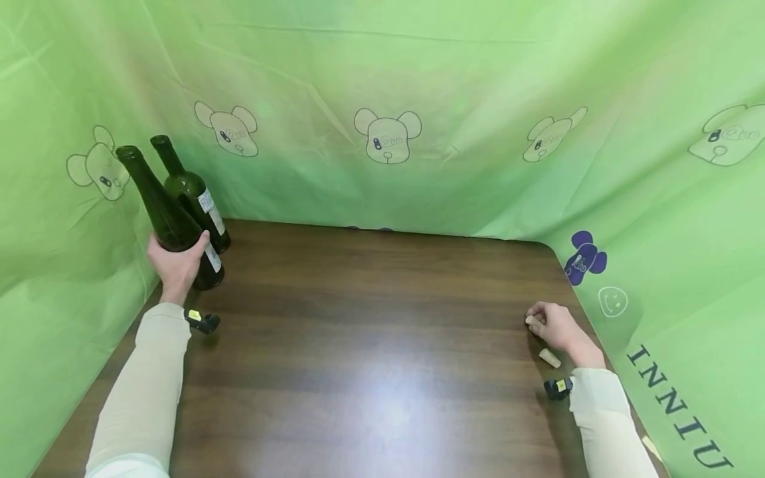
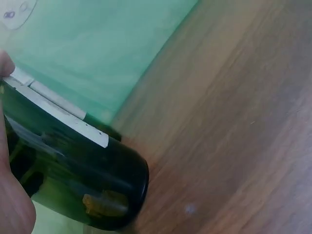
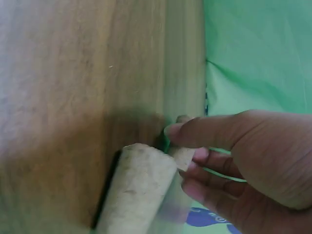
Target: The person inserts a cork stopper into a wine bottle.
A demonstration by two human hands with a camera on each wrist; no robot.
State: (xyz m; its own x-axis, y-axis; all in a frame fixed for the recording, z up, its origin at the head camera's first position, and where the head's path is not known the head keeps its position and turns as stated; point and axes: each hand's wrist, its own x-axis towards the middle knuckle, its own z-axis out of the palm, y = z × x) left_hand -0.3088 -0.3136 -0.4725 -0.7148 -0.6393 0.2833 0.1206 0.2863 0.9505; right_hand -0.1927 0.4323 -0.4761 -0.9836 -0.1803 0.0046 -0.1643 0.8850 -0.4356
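My left hand (image 1: 178,264) grips the nearer of two dark green wine bottles around its body, at the table's far left corner. This wine bottle (image 1: 158,206) has a white label and stands upright; in the left wrist view its base is close to the wood. Right behind it stands the second wine bottle (image 1: 186,182), also labelled. Over at the right side, my right hand (image 1: 556,326) pinches a small pale cork (image 3: 183,158) between thumb and fingers. Another cork (image 3: 139,190) lies on the table just below that hand.
The brown wooden table (image 1: 358,312) spreads between the two hands. Green curtain (image 1: 466,79) with bear-head prints closes in the back and both sides, reaching down to the table's edges. A black wrist camera (image 1: 558,389) sits at the right cuff, low over the table.
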